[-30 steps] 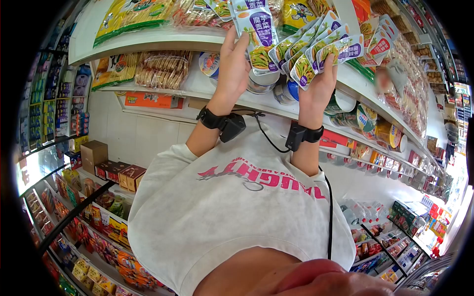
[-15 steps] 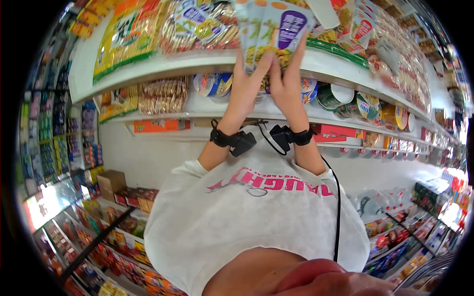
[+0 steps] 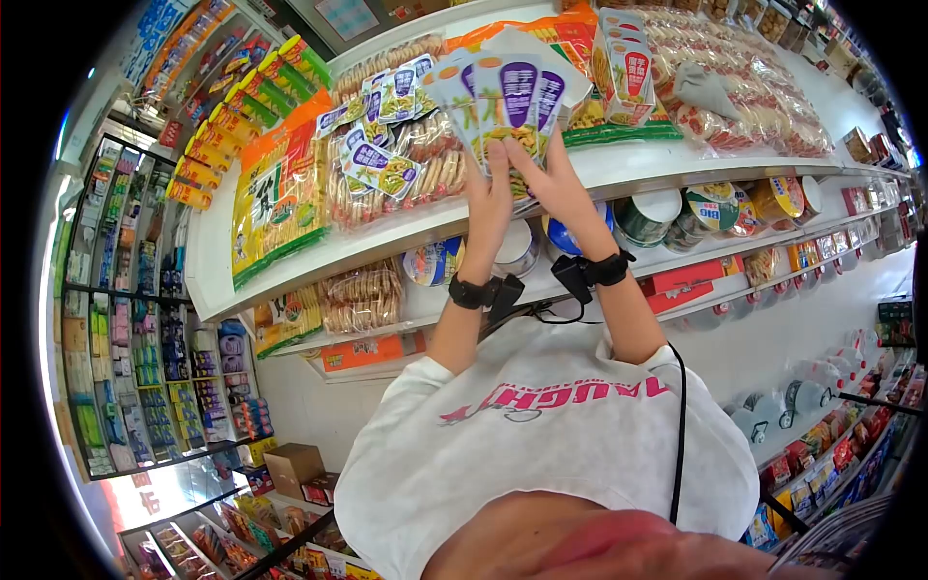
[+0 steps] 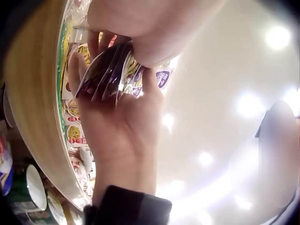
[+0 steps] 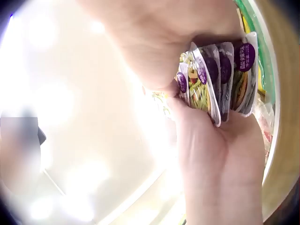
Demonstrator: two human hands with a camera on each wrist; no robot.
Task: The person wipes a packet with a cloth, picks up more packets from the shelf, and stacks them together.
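Several snack pouches (image 3: 510, 92) with white tops and purple labels are fanned out between both hands, in front of the upper shelf. My left hand (image 3: 490, 211) grips their lower left edge, thumb across the front. From the other side my right hand (image 3: 559, 186) holds the lower edge, its thumb close to the left one. In the left wrist view the right hand (image 4: 124, 117) cups the stacked pouches (image 4: 110, 75) and the left hand (image 4: 159, 28) covers part of them. The right wrist view shows the pouches' edges (image 5: 218, 79) upright between both palms.
More purple-labelled pouches (image 3: 385, 172) lie on bagged biscuits at the left of the upper shelf (image 3: 599, 169). A yellow noodle bag (image 3: 280, 198) lies beside them. Red-labelled pouches (image 3: 630, 72) stand at the right. Instant noodle tubs (image 3: 710, 211) line the shelf below.
My hands were apart, each with pouches; they have come together and now hold one fanned bunch. The head view has shifted, showing more of the upper shelf.
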